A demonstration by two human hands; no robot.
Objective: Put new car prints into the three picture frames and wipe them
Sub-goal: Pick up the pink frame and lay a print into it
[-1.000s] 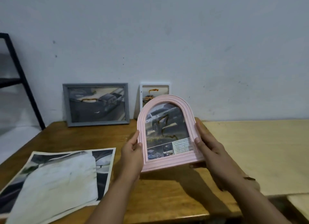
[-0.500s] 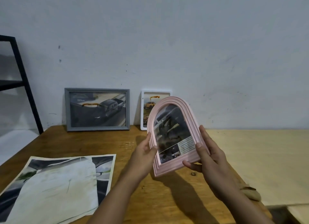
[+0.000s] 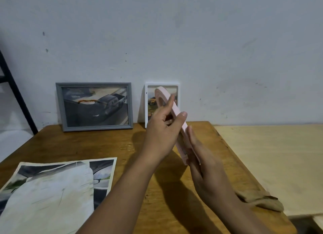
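Pink arched frame is edge-on to the camera at centre frame, held in the air above the brown wooden table, tilted with its arched top up and away, in front of the white frame leaning on the wall. Left hand grips it on the left side: fingers curled round the edge, thumb tip laid on the pink rim, one finger extended up along the face. Right hand sits lower right, fingers fairly straight and pressed flat along the frame's other side near the bottom corner; whether any finger hooks behind it, can't tell. So the frame is sandwiched between the two hands, bottom corner at the right fingers, arch clear above both. Looks like a flip to reach the back, or a check of the edge. To do it well: keep both hands on the rim, not on the glazing, rotate slowly, then lay it face down on bare table to work the backing. Grey frame stands upper left against the wall, car print visible. White cloth lies on a large car print at lower left. Tan rag at lower right, on the table edge.
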